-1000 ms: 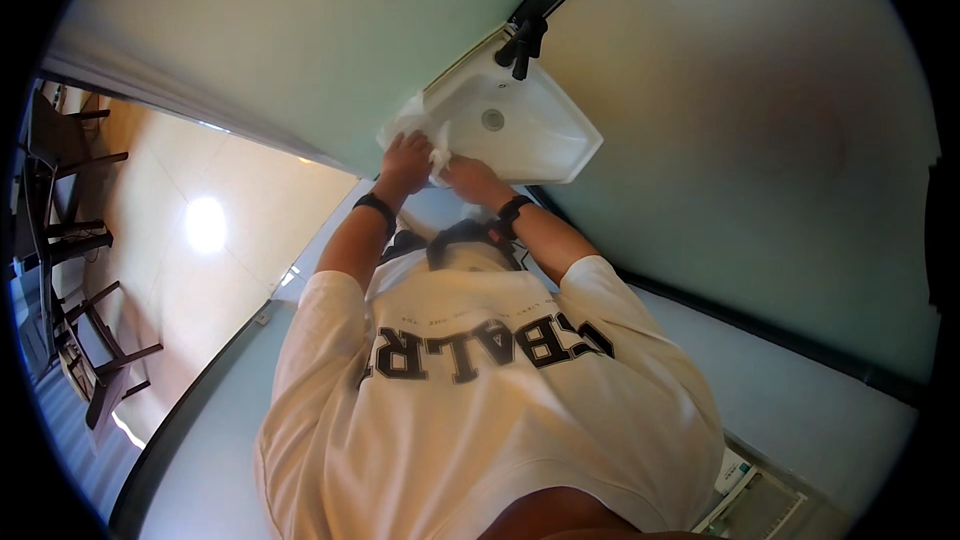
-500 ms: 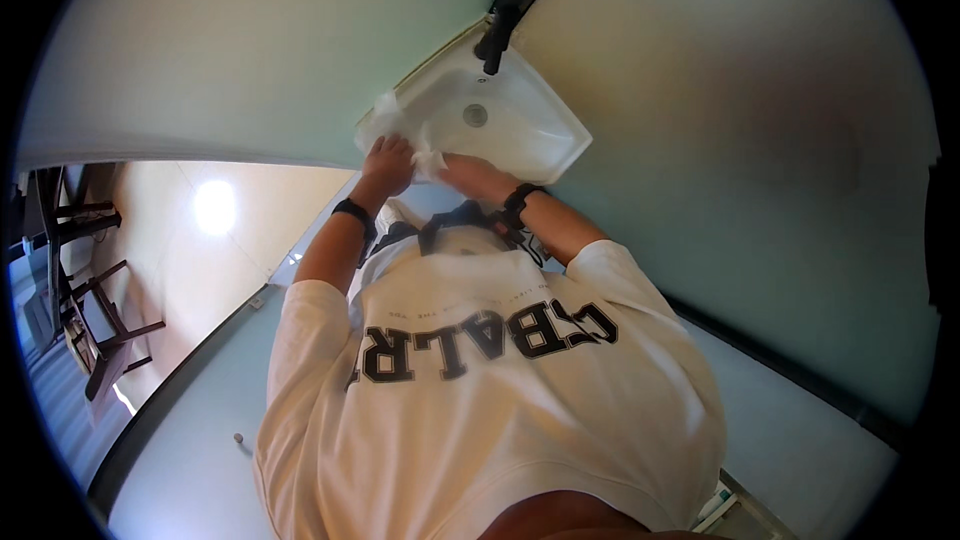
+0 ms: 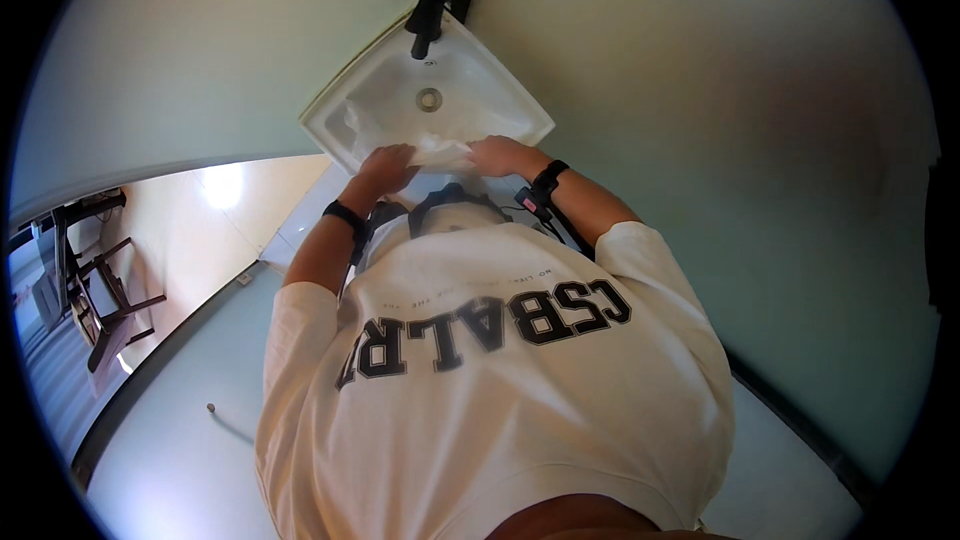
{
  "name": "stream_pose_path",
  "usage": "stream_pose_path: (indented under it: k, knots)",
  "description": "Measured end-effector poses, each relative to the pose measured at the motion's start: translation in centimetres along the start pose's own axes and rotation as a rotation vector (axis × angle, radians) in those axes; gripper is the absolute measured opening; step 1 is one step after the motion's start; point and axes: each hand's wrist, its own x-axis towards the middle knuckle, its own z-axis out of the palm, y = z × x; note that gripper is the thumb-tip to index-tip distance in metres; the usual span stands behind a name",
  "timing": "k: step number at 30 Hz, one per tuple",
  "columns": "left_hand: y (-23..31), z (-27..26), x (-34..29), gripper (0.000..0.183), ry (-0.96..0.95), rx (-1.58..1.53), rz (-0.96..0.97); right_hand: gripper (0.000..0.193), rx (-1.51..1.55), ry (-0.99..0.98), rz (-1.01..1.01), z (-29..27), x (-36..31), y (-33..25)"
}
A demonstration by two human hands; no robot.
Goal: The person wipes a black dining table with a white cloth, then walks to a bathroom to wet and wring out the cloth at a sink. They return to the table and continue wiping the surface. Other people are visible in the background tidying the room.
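Note:
A thin, whitish, partly see-through sheet [image 3: 438,150] stretches between my two hands over the front edge of the white corner sink [image 3: 490,75]. Whether it is plastic or cloth I cannot tell. My left hand [image 3: 388,168] grips its left end with fingers curled. At the other end my right hand [image 3: 503,155] is closed on it in the same way. Part of the sheet seems to spread into the basin, hard to tell from the white surface. Black bands circle both wrists.
A black faucet [image 3: 427,18] rises at the sink's back corner, above a round drain [image 3: 429,100]. Pale walls meet behind it. On the left, dark wooden chairs [image 3: 108,300] stand on a light floor beyond the wall's edge.
My hands have moved apart, drawing the bunched sheet out between them. The right hand has shifted rightward relative to the left. The view has turned, so the sink appears farther left.

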Motion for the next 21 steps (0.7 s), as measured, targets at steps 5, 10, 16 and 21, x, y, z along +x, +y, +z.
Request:
stream_pose_path:
  k: [5,10,16,21]
  knots:
    - [0.9,3.7,3.4,0.048,0.024,-0.076,0.025,0.025,-0.232,0.041,-0.016,1.4,0.2,4.5]
    - [2.0,3.5,4.2,0.047,-0.001,-0.108,-0.017,0.015,-0.556,0.239,-0.251,3.0,1.3,9.5]
    - [1.9,4.7,3.5,0.042,0.077,-0.171,-0.056,0.017,-0.749,0.223,-0.275,1.2,0.3,8.7]
    - [2.6,4.2,3.6,0.043,0.05,-0.148,-0.076,0.019,-0.927,0.295,-0.357,0.9,2.2,10.2]
